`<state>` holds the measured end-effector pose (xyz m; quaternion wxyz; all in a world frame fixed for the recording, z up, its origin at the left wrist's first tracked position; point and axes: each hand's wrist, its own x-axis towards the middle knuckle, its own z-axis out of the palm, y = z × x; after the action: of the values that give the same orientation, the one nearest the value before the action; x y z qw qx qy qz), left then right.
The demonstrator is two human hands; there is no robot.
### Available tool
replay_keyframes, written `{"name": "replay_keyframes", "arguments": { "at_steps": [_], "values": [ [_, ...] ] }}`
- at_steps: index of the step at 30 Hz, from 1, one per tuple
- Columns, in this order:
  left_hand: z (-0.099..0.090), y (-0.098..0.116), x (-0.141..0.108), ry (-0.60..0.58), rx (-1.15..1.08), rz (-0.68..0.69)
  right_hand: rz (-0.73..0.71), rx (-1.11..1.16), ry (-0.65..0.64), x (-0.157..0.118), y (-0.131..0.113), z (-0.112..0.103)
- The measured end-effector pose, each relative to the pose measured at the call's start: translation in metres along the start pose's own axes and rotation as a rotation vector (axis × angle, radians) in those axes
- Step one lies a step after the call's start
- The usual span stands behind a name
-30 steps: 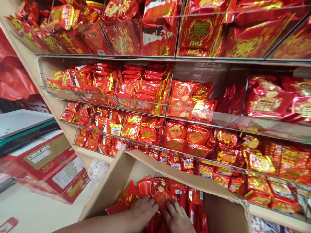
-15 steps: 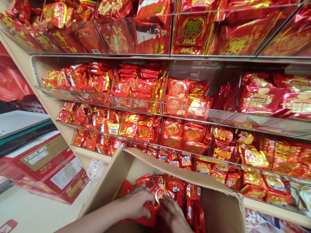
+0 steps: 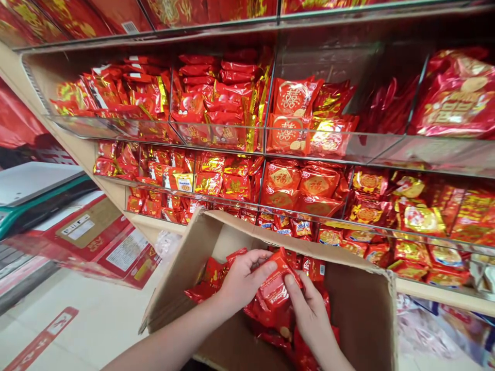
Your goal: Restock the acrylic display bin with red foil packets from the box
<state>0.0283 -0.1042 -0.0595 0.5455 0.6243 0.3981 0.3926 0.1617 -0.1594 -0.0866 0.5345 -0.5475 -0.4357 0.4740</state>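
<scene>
My left hand point(image 3: 242, 278) and my right hand point(image 3: 311, 306) both grip a shiny red snack packet point(image 3: 275, 288), one on each side, with thumbs on top. It is tilted up towards me; whether more packets are stacked behind it I cannot tell. Both hands are over an open cardboard box point(image 3: 358, 304). Loose red packets point(image 3: 214, 273) lie inside the box, some under my hands and partly hidden by them.
Behind the box rises a tiered shelf with clear plastic fronts point(image 3: 328, 141), filled with red and gold packets point(image 3: 292, 98). A red carton point(image 3: 116, 252) stands on the floor at left. Plastic bags point(image 3: 425, 324) lie at lower right.
My hands have come up from among the packets in the box, with a red packet now raised between them. The view has tilted down, so the upper shelf shows less.
</scene>
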Motion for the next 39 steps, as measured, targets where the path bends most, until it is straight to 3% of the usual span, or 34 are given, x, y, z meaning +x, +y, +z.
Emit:
{"name": "replay_keyframes", "arguments": {
  "at_steps": [5,8,11,14,17,20,24,26,28,30,34,39],
  "values": [
    [-0.003,-0.007,0.006,0.004,0.093,0.026,0.054,0.174,-0.055,0.002,0.0,-0.003],
    [-0.006,-0.011,0.003,0.009,0.149,0.006,0.01,0.074,0.001,0.002,0.004,-0.009],
    [-0.003,-0.009,-0.009,0.059,0.057,-0.089,-0.314,-0.265,0.13,0.0,0.011,-0.018],
    [0.004,0.0,-0.023,-0.007,-0.406,-0.313,-0.773,-0.58,0.155,-0.006,0.015,-0.021],
    [0.009,0.01,-0.029,-0.027,-0.724,-0.378,-0.943,-0.736,0.092,-0.013,0.013,-0.02],
    [0.008,0.015,-0.029,-0.036,-0.752,-0.343,-0.84,-0.647,0.025,-0.018,0.004,-0.024],
    [0.005,0.019,-0.026,-0.135,-0.724,-0.301,-0.339,-0.269,0.216,-0.014,-0.017,-0.033],
    [0.005,0.022,-0.025,-0.182,-0.711,-0.291,-0.103,-0.032,0.12,-0.009,-0.026,-0.035],
    [0.007,0.026,-0.023,-0.203,-0.694,-0.285,0.027,0.12,-0.026,-0.004,-0.033,-0.035],
    [0.008,0.028,-0.02,-0.179,-0.684,-0.285,0.059,0.178,-0.059,-0.001,-0.036,-0.036],
    [0.007,0.024,-0.015,-0.063,-0.619,-0.308,0.01,0.247,0.027,0.0,-0.035,-0.038],
    [0.01,0.011,-0.013,0.007,-0.587,-0.216,-0.015,0.274,-0.079,-0.006,-0.016,-0.015]
  ]
}}
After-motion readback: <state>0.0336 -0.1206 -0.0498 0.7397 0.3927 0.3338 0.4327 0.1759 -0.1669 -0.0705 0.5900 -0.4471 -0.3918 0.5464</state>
